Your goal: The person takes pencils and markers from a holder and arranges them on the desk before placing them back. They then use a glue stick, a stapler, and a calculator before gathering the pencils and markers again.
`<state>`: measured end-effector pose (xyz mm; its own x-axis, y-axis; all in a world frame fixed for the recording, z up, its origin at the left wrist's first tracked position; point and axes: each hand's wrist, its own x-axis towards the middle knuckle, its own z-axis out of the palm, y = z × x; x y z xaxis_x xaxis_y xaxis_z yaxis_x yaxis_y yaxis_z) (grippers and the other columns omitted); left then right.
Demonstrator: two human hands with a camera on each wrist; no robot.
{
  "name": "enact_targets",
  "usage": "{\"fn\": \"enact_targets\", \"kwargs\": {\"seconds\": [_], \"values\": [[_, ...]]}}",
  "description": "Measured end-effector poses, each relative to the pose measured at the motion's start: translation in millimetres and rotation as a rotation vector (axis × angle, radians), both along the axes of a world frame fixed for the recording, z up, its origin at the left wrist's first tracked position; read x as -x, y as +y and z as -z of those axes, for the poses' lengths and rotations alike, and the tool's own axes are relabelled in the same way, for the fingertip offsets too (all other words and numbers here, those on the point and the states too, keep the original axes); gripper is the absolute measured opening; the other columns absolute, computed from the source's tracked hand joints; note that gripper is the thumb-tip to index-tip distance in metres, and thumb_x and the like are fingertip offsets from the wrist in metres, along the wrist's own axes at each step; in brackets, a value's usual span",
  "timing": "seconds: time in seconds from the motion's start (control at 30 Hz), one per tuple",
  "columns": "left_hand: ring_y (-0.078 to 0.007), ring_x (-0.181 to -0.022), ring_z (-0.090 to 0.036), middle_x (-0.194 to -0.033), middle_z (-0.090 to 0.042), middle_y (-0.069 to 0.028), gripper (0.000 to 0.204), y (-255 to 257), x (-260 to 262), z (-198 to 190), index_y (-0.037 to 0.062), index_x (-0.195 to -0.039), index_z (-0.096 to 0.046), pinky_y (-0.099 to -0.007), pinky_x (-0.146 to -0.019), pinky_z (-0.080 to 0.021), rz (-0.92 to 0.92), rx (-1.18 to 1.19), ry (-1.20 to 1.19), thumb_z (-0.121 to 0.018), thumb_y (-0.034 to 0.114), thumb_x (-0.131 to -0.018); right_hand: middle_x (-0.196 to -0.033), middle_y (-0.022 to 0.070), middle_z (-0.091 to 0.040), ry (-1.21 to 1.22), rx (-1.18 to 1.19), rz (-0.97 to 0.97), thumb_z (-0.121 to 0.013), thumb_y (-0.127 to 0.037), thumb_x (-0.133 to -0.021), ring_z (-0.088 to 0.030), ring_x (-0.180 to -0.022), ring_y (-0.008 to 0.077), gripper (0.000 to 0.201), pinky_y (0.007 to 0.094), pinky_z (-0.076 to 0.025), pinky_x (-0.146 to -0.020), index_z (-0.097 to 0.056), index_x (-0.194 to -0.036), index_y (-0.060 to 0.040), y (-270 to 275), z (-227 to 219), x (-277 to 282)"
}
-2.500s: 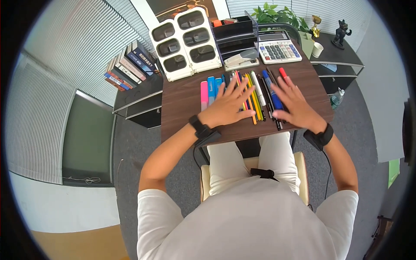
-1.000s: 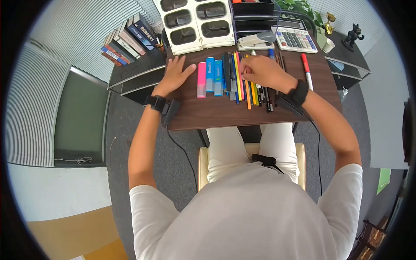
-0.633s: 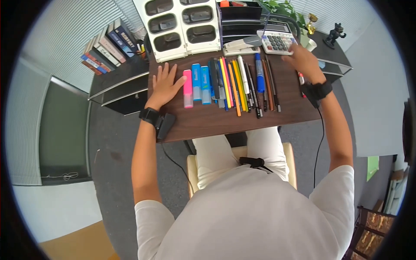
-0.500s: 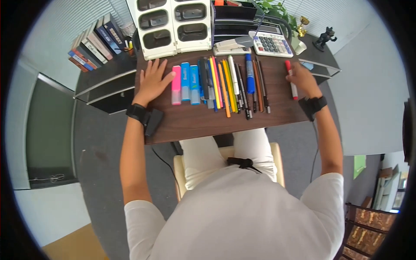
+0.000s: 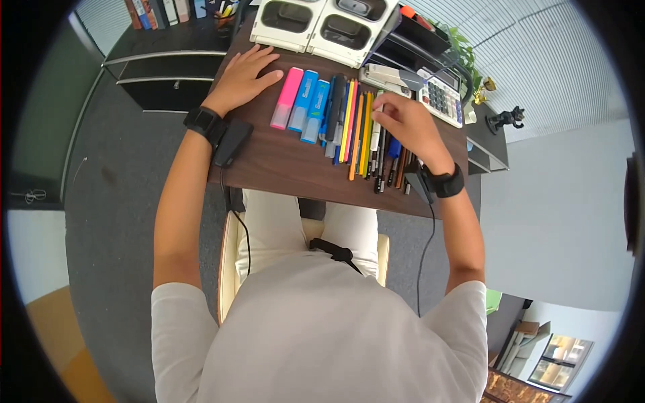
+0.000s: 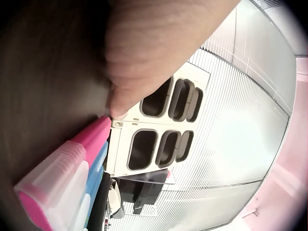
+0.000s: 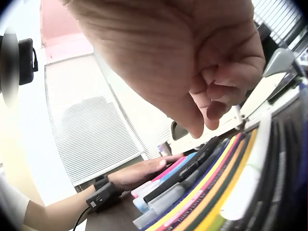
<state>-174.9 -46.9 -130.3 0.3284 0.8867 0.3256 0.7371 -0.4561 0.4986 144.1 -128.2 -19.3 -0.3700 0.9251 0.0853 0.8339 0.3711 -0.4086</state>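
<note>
The right hand [image 5: 410, 127] has been brought from the right end of the bench [image 5: 269, 161], where it was set at a red marker, to above the middle of the pen row, near the upper end of the white marker [image 5: 375, 140]. Its fingers are loosely curled, and nothing is seen to be held between them. The red marker can no longer be made out; it may be covered by the arm. The work is thus judged to be centred on the row, with the pencils [image 5: 357, 134] left side by side.

The left hand [image 5: 243, 80] is kept spread flat, its thumb just beside the pink highlighter [image 5: 287, 98]; contact cannot be told.

The dark wood bench is backed by a white organiser [image 5: 314, 33], a stapler [image 5: 384, 75] and a calculator [image 5: 440, 97]. Books [image 5: 168, 12] are stood on a black cabinet [image 5: 151, 91], and grey floor [image 5: 114, 221] is seen below.
</note>
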Motion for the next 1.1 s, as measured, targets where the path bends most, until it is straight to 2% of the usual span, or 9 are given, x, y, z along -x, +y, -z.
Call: {"fn": "enact_targets", "kwargs": {"seconds": [0.07, 0.1, 0.23, 0.3, 0.7, 0.9, 0.97, 1.07, 1.1], "values": [[-0.0258, -0.142, -0.025, -0.148, -0.040, -0.0098, 0.060, -1, 1, 0, 0.0114, -0.136, -0.050, -0.0431, -0.117, -0.013, 0.000, 0.002, -0.013, -0.047, 0.052, -0.093, -0.069, 0.0110, -0.064, -0.017, 0.061, -0.047, -0.066, -0.020, -0.083, -0.063, -0.065, 0.0276, 0.017, 0.0366, -0.047, -0.059, -0.064, -0.091, -0.0057, 2, 4, 20], [-0.0258, -0.142, -0.025, -0.147, -0.041, -0.0094, 0.059, -1, 1, 0, 0.0112, -0.136, -0.051, -0.0430, -0.117, -0.014, 0.011, -0.004, -0.023, -0.047, 0.052, -0.093, -0.064, 0.0085, -0.058, -0.039, 0.062, -0.065, -0.067, -0.016, -0.084, -0.053, -0.054, 0.0162, 0.013, 0.0310, -0.042, -0.054, -0.066, -0.089, -0.0042, -3, 6, 26], [-0.0252, -0.142, -0.026, -0.147, -0.042, -0.0089, 0.058, 1, 0, 3, 0.0100, -0.133, -0.053, -0.0434, -0.116, -0.015, -0.005, -0.026, -0.019, -0.048, 0.051, -0.092, -0.064, 0.0095, -0.059, -0.038, 0.173, -0.154, -0.066, -0.017, -0.085, -0.058, -0.057, 0.0181, 0.015, 0.0308, -0.044, -0.055, -0.065, -0.088, -0.0025, -17, 26, 24], [-0.0251, -0.142, -0.026, -0.146, -0.042, -0.0093, 0.058, 3, 0, 6, 0.0098, -0.133, -0.053, -0.0436, -0.116, -0.015, -0.012, -0.027, -0.021, -0.048, 0.051, -0.092, -0.069, 0.0112, -0.065, -0.070, 0.204, -0.044, -0.066, -0.021, -0.082, -0.064, -0.066, 0.0287, 0.017, 0.0377, -0.048, -0.060, -0.065, -0.083, -0.0041, -21, 28, 20], [-0.0265, -0.141, -0.027, -0.145, -0.043, -0.0107, 0.056, 10, 2, 18, 0.0107, -0.134, -0.052, -0.0422, -0.116, -0.018, -0.024, -0.127, 0.042, -0.049, 0.049, -0.094, -0.076, 0.0184, -0.066, -0.402, 0.072, 0.159, -0.062, -0.034, -0.080, -0.065, -0.076, 0.0361, 0.031, 0.0440, -0.051, -0.068, -0.067, -0.082, -0.0036, 27, 32, 32], [-0.0264, -0.141, -0.029, -0.144, -0.044, -0.0111, 0.056, 16, 4, 27, 0.0101, -0.134, -0.053, -0.0411, -0.116, -0.018, -0.010, -0.187, 0.043, -0.048, 0.050, -0.094, -0.079, 0.0240, -0.065, -0.465, 0.109, 0.103, -0.062, -0.032, -0.078, -0.064, -0.080, 0.0406, 0.035, 0.0457, -0.051, -0.074, -0.067, -0.076, 0.0026, 25, 21, 43], [-0.0264, -0.140, -0.029, -0.144, -0.044, -0.0113, 0.056, 18, 3, 29, 0.0098, -0.133, -0.053, -0.0410, -0.116, -0.018, -0.021, -0.186, 0.030, -0.049, 0.049, -0.094, -0.066, 0.0145, -0.065, -0.476, 0.134, 0.028, -0.063, -0.029, -0.080, -0.065, -0.063, 0.0271, 0.029, 0.0373, -0.049, -0.062, -0.066, -0.080, 0.0002, 26, 22, 39], [-0.0261, -0.140, -0.029, -0.144, -0.044, -0.0111, 0.055, 11, 2, 19, 0.0094, -0.133, -0.053, -0.0413, -0.116, -0.019, -0.003, -0.205, 0.052, -0.050, 0.048, -0.094, -0.063, 0.0122, -0.064, -0.504, 0.150, 0.127, -0.064, -0.027, -0.080, -0.064, -0.058, 0.0232, 0.028, 0.0353, -0.048, -0.060, -0.066, -0.079, 0.0007, 24, 23, 44], [-0.0289, -0.141, -0.027, -0.146, -0.040, -0.0138, 0.057, 4, 1, 7, 0.0072, -0.135, -0.050, -0.0431, -0.116, -0.017, 0.021, -0.065, 0.007, -0.049, 0.046, -0.094, -0.063, 0.0122, -0.064, -0.505, 0.154, 0.125, -0.064, -0.027, -0.080, -0.064, -0.058, 0.0232, 0.028, 0.0353, -0.048, -0.060, -0.066, -0.079, 0.0007, 25, 25, 43]]}}
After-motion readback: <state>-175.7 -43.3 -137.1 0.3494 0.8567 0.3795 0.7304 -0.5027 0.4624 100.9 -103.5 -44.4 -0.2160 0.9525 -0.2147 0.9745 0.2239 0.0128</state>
